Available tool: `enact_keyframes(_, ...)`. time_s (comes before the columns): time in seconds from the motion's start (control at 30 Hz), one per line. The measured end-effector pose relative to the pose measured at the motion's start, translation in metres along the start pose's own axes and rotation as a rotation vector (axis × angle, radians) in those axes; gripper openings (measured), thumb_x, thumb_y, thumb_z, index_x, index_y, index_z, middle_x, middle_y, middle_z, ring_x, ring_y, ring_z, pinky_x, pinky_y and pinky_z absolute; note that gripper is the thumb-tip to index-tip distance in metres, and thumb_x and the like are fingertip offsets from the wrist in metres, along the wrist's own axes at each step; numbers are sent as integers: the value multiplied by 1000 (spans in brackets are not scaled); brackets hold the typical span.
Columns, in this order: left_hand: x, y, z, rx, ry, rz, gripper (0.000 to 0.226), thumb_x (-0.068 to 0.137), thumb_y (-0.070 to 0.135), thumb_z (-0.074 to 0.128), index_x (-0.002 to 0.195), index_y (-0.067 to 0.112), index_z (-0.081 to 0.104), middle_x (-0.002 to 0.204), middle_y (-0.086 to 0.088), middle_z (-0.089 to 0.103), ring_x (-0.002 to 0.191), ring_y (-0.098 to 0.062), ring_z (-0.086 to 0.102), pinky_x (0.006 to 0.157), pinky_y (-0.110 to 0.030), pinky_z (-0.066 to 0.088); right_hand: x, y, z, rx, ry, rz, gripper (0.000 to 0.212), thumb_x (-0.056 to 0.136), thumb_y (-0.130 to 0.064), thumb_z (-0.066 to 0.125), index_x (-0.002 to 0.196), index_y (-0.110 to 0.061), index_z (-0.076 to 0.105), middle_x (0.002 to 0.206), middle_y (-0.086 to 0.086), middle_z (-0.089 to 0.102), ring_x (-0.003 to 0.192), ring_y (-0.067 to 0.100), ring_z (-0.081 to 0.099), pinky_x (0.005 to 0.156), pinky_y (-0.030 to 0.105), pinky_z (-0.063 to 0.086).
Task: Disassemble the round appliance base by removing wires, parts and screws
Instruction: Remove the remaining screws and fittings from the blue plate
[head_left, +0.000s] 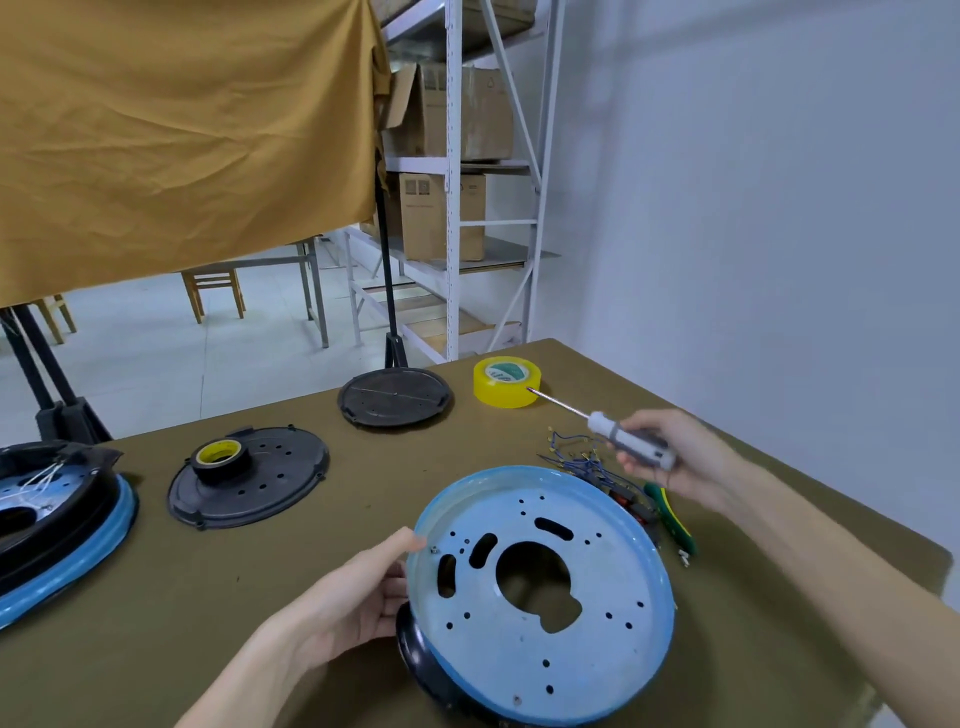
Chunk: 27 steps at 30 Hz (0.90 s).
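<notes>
The round base (540, 592) sits tilted at the near edge of the table (260, 571), propped by the left hand (358, 597), whose thumb hooks its rim while the fingers curl beneath. If that light hold slackens, the base could slide or drop flat. A small screw (434, 550) by the thumb may roll off unnoticed. Farther right, the right hand (675, 457) wraps a screwdriver (618, 436) held in the air; its tip could snag the loose wires (576, 457) or knock the yellow tape (508, 382) beyond.

Blue round base (597, 613), perforated, tilted up, on table
</notes>
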<state>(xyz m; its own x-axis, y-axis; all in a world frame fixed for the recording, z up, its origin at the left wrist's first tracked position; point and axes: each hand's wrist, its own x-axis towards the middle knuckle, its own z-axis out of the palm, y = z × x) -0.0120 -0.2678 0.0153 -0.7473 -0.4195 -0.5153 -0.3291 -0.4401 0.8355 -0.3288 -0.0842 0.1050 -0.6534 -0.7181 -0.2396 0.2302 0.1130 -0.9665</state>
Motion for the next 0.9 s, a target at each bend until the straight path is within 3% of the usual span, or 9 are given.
enact_keyframes(0.07, -1, 1, 0, 11, 34, 2, 34, 79, 34, 75, 98, 6, 74, 84, -12, 73, 68, -23, 70, 61, -30, 58, 5, 18, -10, -243, 95, -34, 9, 86, -3, 65, 93, -1, 62, 78, 16, 67, 58, 20, 65, 51, 28, 55)
enact_keyframes(0.13, 0, 0, 0, 4, 88, 29, 26, 83, 35, 71, 87, 10, 74, 80, -11, 66, 69, -23, 66, 65, -32, 57, 10, 38, -13, -571, 187, -102, 20, 82, -5, 70, 97, -11, 58, 86, 11, 64, 69, 21, 60, 57, 28, 48)
enact_keyframes(0.27, 3, -3, -5, -77, 175, 58, 42, 86, 44, 75, 103, 6, 72, 107, -13, 53, 94, -33, 61, 104, -52, 52, 16, 66, -8, -815, 134, -265, 22, 87, -11, 69, 96, -18, 51, 93, 10, 63, 77, 22, 57, 63, 35, 42)
enact_keyframes(0.4, 3, -3, -8, -123, 209, 71, 52, 87, 44, 76, 112, -2, 78, 105, -30, 72, 105, -43, 70, 113, -56, 48, 19, 76, -9, -1042, 75, -322, 28, 82, -7, 68, 97, -19, 48, 101, 6, 54, 92, 25, 50, 69, 34, 38)
enact_keyframes(0.47, 6, -4, -10, -146, 201, 79, 58, 87, 44, 76, 120, -4, 74, 81, -21, 67, 95, -38, 68, 110, -53, 48, 21, 78, -14, -1066, 119, -320, 30, 79, -3, 65, 99, -16, 48, 101, 4, 52, 95, 26, 50, 73, 36, 39)
enact_keyframes(0.53, 9, -6, -12, -167, 205, 77, 62, 88, 44, 75, 123, -7, 72, 70, -13, 56, 91, -34, 62, 105, -50, 51, 23, 80, -19, -1073, 154, -315, 29, 79, -2, 65, 100, -14, 48, 99, 3, 51, 94, 26, 49, 70, 35, 36)
enact_keyframes(0.67, 10, -6, -12, -165, 167, 68, 60, 78, 48, 79, 112, -2, 78, 84, -20, 63, 92, -35, 65, 110, -52, 50, 27, 82, -19, -1134, 174, -342, 30, 83, -9, 66, 106, -15, 48, 103, 4, 51, 95, 27, 51, 78, 38, 42)
enact_keyframes(0.77, 10, -7, -13, -144, 151, 72, 64, 71, 50, 81, 108, -2, 80, 76, -16, 67, 87, -33, 70, 109, -52, 52, 27, 80, -14, -1144, 191, -352, 28, 91, -20, 65, 113, -18, 48, 110, 5, 52, 101, 27, 51, 88, 40, 44)
enact_keyframes(0.9, 14, -9, -17, -143, 153, 64, 74, 81, 52, 78, 122, -9, 71, 70, -13, 57, 82, -31, 66, 100, -46, 54, 22, 62, 10, -1012, 299, -494, 22, 93, -15, 63, 109, -22, 51, 108, 0, 53, 100, 21, 53, 88, 37, 46)
